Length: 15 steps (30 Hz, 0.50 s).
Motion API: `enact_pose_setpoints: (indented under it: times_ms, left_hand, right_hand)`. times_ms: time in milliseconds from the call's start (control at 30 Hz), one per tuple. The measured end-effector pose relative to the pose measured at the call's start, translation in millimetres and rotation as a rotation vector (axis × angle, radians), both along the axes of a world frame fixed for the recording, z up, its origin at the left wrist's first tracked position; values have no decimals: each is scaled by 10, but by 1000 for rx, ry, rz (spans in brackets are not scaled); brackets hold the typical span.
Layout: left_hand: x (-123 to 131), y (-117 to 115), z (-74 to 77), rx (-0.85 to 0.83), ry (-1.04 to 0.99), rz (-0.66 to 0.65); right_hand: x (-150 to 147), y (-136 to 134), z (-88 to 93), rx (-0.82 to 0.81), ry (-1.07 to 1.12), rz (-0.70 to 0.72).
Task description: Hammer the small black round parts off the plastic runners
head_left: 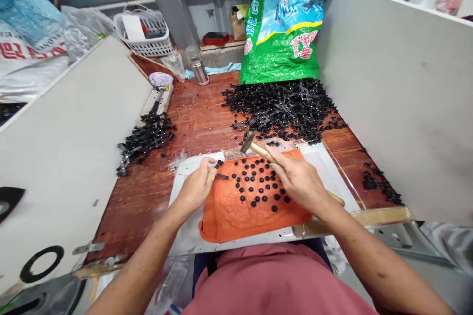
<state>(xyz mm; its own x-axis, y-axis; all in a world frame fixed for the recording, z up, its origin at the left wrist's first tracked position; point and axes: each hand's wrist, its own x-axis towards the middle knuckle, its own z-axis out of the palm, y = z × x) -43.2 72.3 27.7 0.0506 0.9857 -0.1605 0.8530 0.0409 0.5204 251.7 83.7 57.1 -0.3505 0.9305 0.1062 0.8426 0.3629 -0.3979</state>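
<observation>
My right hand (301, 179) is closed around the wooden handle of a hammer (260, 148), its metal head up and to the left over the far edge of an orange mat (229, 221). At the mat's left edge, my left hand (201, 182) pinches a small black plastic part (220, 163). A black strip (222, 176) shows just beside those fingers; whether it is held too I cannot tell. Several small round black pieces (261, 190) lie spread over the mat, some partly hidden by my right hand.
A large heap of black parts (288, 108) spills from a green and blue sack (283, 34). More black parts (146, 140) are piled at left. Grey panels (399, 93) wall both sides. A steel flask (198, 70) and a white basket (144, 34) stand at the back.
</observation>
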Motion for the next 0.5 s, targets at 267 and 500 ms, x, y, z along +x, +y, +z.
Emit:
enact_pose_setpoints:
  times_ms: [267, 500]
  left_hand:
    - [0, -170, 42, 33, -171, -46]
    - [199, -194, -100, 8, 102, -48]
  right_hand:
    - [492, -300, -208, -101, 164, -127]
    - [615, -450, -293, -151, 139, -170]
